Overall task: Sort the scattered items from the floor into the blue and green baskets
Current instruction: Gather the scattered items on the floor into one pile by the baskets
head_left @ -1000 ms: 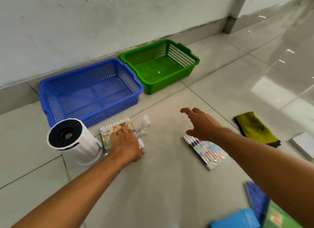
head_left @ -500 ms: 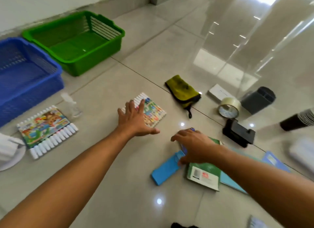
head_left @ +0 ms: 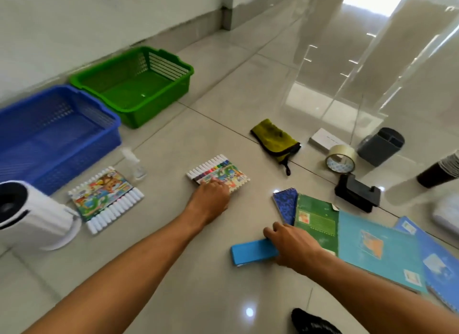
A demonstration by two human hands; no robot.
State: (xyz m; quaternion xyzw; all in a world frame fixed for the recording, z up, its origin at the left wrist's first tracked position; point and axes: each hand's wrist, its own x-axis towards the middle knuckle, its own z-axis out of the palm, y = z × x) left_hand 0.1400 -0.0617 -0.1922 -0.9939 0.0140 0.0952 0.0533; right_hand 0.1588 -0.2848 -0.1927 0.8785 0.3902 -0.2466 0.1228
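Observation:
Two empty baskets stand side by side by the wall, the blue basket to the left of the green basket. My left hand reaches to a pack of coloured markers on the floor tiles, and its fingers curl onto the pack's near edge. My right hand lies over the right end of a flat blue box, fingers curled round it. A second marker pack and a small clear spray bottle lie in front of the blue basket.
A white cylindrical device lies at the left. To the right are an olive cloth, a tape roll, a grey pen holder, a black tape dispenser and several overlapping notebooks.
The view swung right, then partly back left. My left hand left the first marker pack and reached the second one. My right hand came down onto the blue box.

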